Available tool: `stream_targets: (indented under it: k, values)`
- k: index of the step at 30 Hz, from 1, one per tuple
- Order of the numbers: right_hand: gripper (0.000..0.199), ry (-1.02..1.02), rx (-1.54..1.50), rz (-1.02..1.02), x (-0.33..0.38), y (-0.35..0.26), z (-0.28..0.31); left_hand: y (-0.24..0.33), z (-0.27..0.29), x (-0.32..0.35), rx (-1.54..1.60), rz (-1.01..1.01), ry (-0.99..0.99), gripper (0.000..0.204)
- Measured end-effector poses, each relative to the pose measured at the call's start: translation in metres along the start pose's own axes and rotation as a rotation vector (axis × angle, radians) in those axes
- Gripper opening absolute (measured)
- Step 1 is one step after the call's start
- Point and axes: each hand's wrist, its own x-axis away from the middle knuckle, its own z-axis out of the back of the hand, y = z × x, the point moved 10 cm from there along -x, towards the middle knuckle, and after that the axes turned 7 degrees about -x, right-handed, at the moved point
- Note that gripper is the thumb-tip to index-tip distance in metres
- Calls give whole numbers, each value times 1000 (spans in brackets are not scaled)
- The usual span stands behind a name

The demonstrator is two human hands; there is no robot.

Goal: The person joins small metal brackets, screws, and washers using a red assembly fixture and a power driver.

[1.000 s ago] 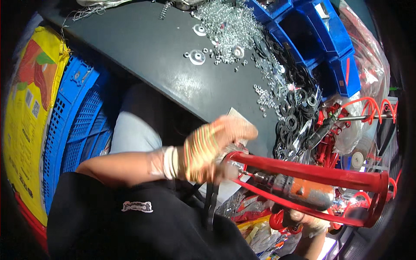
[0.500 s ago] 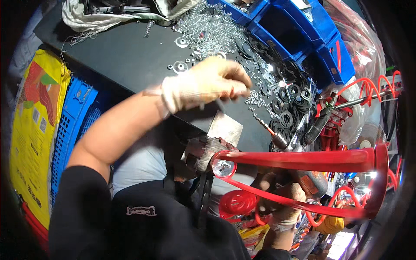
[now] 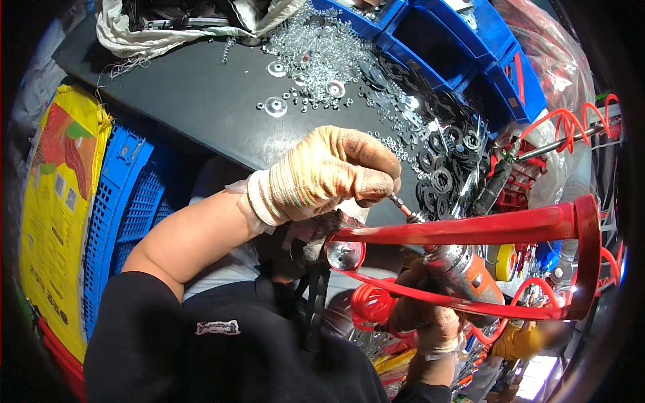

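My left hand (image 3: 329, 171), in a pale knitted glove, has thumb and fingers pinched at the tip of a driver bit (image 3: 402, 206). Anything small between the fingertips is hidden. My right hand (image 3: 430, 322), also gloved, is wrapped round a power driver (image 3: 453, 264) with a worn silver body, partly behind a red metal frame (image 3: 470, 226). The bit points up and left toward my left hand. The frame is a long narrow loop lying crosswise in front of me, with a round silver disc (image 3: 345, 255) at its left end.
On the dark table (image 3: 181, 101) lie a pile of small shiny nuts (image 3: 316, 50), flat washers (image 3: 275, 106) and black rings (image 3: 442, 180). Blue bins (image 3: 430, 47) stand behind. Red coiled hoses (image 3: 571, 121) hang at right; a blue crate (image 3: 117, 174) and yellow sack (image 3: 57, 221) stand left.
My left hand has come down and right from over the table to the bit tip. The power driver has risen slightly, and the frame's right end has tilted up.
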Motion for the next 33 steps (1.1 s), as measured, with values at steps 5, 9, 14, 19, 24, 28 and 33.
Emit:
stream_targets:
  k: [5, 9, 14, 19, 24, 28, 33]
  values:
    - [58, 17, -65, -32, 3, 3, 5, -12, 5, 3, 135, 74, 2, 13]
    - [54, 64, -113, -77, 3, 1, 3, -9, 3, 3, 81, 56, 7, 13]
    - [48, 113, -49, -134, -1, 4, 6, 1, 8, 2, -276, 122, 15, 11]
    - [46, 133, 113, -202, 24, 15, 4, -4, -21, -3, -78, 6, -181, 49]
    - [44, 192, 276, -230, 41, -19, 59, -1, -15, 56, -1144, -670, -18, 92]
    - [43, 223, 372, -275, 25, -16, 62, -28, -23, 70, -1287, -637, 137, 62]
    - [41, 245, 513, -303, 23, -118, 164, -26, -19, 67, -1190, -617, 148, 54]
